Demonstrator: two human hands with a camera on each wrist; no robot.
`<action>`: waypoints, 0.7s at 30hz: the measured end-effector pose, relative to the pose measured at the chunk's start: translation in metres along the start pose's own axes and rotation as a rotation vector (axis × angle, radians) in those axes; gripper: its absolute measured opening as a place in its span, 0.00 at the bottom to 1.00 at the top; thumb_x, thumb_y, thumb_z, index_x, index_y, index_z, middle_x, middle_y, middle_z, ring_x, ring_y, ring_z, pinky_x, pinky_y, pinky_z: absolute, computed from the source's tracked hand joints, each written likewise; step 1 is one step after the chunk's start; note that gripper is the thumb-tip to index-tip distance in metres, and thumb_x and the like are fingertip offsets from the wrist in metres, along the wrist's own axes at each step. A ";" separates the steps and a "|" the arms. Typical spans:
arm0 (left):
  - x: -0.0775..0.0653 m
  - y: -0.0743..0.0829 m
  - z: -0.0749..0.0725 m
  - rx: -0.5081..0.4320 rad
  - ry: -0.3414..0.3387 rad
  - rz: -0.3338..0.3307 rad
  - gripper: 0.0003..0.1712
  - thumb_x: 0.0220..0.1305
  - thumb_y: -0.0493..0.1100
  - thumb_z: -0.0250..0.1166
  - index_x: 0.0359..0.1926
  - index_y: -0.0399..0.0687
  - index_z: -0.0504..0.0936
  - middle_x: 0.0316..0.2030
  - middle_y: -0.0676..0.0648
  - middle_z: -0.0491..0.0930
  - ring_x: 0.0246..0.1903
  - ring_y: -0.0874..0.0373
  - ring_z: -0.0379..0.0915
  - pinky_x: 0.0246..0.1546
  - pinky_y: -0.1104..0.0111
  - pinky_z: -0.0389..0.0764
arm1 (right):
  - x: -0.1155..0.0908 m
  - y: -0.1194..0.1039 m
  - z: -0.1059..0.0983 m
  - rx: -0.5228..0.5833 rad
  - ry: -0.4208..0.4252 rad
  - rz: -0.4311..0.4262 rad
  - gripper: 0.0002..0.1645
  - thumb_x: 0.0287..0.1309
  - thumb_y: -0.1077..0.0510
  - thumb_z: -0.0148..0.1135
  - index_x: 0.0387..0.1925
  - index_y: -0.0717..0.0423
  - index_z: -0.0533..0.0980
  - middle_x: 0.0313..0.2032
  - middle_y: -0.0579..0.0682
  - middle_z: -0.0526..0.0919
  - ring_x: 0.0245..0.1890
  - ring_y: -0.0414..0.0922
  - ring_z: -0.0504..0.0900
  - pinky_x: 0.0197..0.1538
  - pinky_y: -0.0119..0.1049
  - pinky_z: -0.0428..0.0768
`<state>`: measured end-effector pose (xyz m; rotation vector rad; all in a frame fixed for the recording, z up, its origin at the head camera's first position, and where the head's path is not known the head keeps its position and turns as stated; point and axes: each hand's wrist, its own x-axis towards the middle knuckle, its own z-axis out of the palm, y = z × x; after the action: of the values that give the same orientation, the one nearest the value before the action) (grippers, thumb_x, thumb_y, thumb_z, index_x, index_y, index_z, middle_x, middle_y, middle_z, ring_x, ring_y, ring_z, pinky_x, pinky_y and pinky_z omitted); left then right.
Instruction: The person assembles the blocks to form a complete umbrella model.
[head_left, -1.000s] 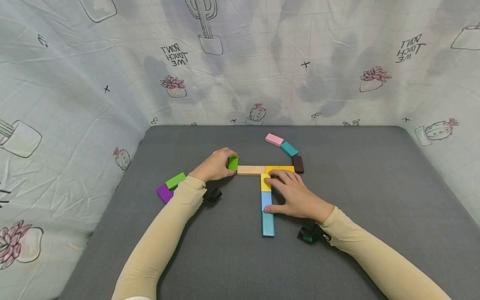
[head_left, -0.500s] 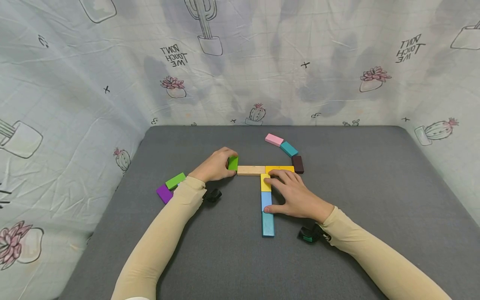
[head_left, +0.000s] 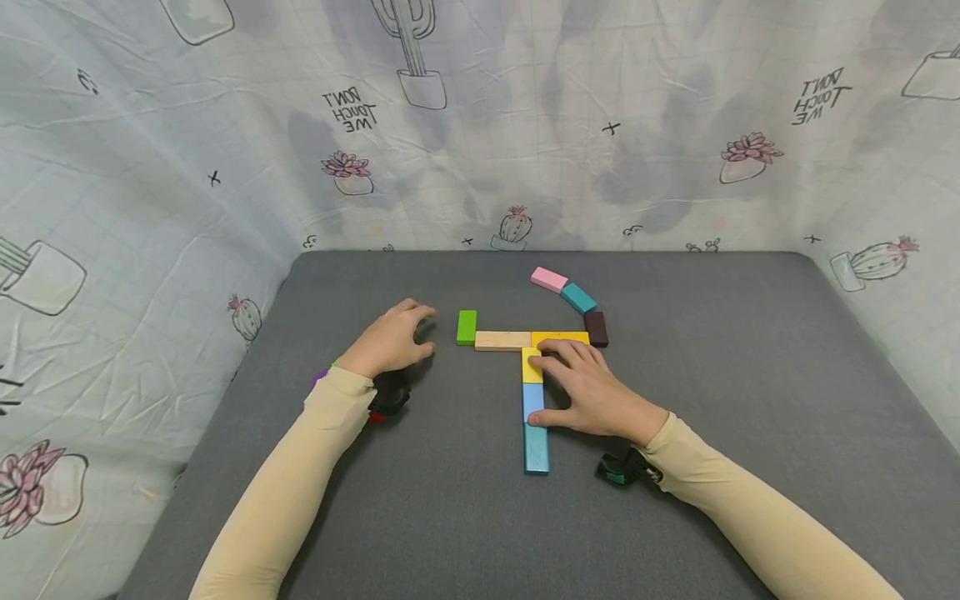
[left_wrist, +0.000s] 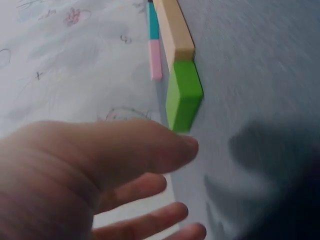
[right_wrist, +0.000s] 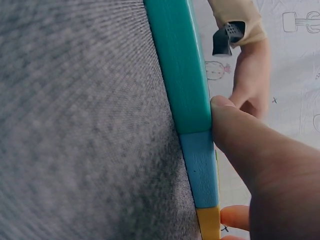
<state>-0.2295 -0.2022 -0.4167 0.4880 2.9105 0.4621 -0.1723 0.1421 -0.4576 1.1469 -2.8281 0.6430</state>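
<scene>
A green block (head_left: 467, 327) stands at the left end of a wooden plain block (head_left: 502, 341), its long side running front to back. My left hand (head_left: 386, 342) is just left of it, apart, thumb and fingers spread with nothing between them. My right hand (head_left: 596, 396) rests on the column of blocks: the thumb touches near the joint of the blue block (head_left: 532, 400) and the teal block (head_left: 536, 452), while fingertips lie at the front yellow block (head_left: 530, 367) and the back yellow block (head_left: 558, 337).
Curving back from the row's right end are a dark brown block (head_left: 596, 329), a teal-blue block (head_left: 578, 297) and a pink block (head_left: 549, 279). Partly hidden by the left forearm, a purple block (head_left: 318, 378) and a red piece (head_left: 377, 417) peek out on the grey table (head_left: 675, 333).
My left hand has let go of the green block and drawn back to the left, leaving the block against the row. The right hand has stayed still.
</scene>
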 end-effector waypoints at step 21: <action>-0.042 -0.038 -0.012 0.037 0.040 -0.084 0.23 0.68 0.37 0.66 0.62 0.37 0.81 0.54 0.35 0.81 0.57 0.37 0.75 0.55 0.43 0.78 | 0.000 0.002 0.001 -0.001 0.007 -0.012 0.51 0.55 0.32 0.75 0.71 0.56 0.71 0.71 0.60 0.67 0.73 0.60 0.63 0.71 0.66 0.58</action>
<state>-0.2034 -0.2538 -0.4138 0.3633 2.9686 0.4113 -0.1735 0.1430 -0.4594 1.1583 -2.8130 0.6435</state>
